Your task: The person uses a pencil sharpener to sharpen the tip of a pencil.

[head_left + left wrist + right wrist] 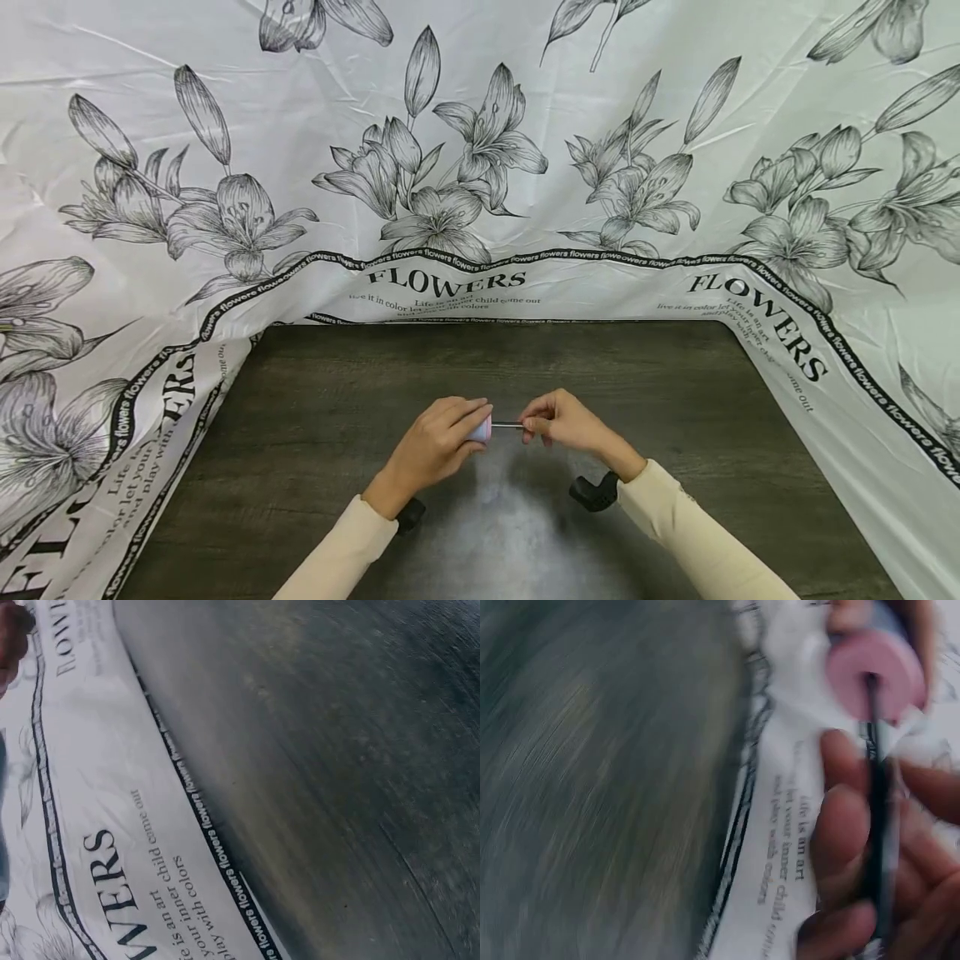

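Note:
My left hand [435,442] grips a small cylinder [482,427] with a pale body and a pink rim; it looks like a pencil sharpener. In the right wrist view its round pink end [900,671] has a hole in the middle. A thin dark pencil [880,825] runs from that hole, its tip hidden inside. My right hand [566,423] pinches the pencil between thumb and fingers a short way from the cylinder. Both hands are raised over the table, pencil roughly level. The left wrist view catches only blurred fingers at its left edge.
The dark wood-grain table [337,367] lies beneath the hands. A white cloth [600,292] printed with flowers and lettering borders it at the back and both sides. Black wrist mounts [592,493] sit by the cream sleeves [705,533].

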Demonstrator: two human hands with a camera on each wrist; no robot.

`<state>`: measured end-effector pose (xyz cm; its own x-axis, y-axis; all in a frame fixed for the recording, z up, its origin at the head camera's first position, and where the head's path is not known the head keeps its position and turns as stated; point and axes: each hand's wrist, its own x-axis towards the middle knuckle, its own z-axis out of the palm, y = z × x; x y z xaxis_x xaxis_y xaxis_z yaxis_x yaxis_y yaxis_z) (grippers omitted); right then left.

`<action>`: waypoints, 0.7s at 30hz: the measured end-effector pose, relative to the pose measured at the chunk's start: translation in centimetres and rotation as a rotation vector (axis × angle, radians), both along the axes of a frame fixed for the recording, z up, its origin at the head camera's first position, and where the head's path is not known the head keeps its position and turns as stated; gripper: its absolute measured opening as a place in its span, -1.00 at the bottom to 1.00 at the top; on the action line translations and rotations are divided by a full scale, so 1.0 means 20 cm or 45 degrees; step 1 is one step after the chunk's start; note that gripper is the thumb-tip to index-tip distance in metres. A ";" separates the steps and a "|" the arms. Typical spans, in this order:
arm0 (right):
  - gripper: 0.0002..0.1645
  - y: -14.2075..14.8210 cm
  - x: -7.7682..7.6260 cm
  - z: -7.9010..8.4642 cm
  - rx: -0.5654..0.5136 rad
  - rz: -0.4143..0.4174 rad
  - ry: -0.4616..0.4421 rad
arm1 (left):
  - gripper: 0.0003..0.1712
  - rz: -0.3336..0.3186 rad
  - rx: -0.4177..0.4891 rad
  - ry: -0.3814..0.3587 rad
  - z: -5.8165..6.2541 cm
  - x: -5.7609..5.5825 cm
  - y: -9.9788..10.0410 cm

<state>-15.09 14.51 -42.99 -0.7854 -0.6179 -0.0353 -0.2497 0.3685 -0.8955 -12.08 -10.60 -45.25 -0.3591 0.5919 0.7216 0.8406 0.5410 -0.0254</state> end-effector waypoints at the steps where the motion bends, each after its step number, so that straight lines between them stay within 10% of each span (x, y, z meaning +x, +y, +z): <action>1: -0.80 0.00 0.01 -0.01 0.014 -0.005 0.162 | -0.31 0.011 0.018 -0.068 0.01 0.00 0.00; 9: -0.82 -0.03 0.06 -0.10 0.134 -0.158 1.528 | -0.40 0.039 0.254 -0.931 0.08 -0.02 -0.05; 15: -0.73 -0.04 0.05 -0.13 0.084 -0.150 2.024 | -0.52 -0.071 0.334 -1.559 0.11 -0.06 -0.10; 21: -0.78 -0.06 0.06 -0.15 0.109 -0.168 2.190 | -0.50 -0.185 0.376 -1.750 0.12 -0.07 -0.10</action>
<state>-13.93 13.33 -45.90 0.0036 -0.5925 0.8056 -0.7901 0.4921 0.3655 -13.54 -12.53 -42.90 -0.8170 0.5747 -0.0469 0.1500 0.2903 0.9451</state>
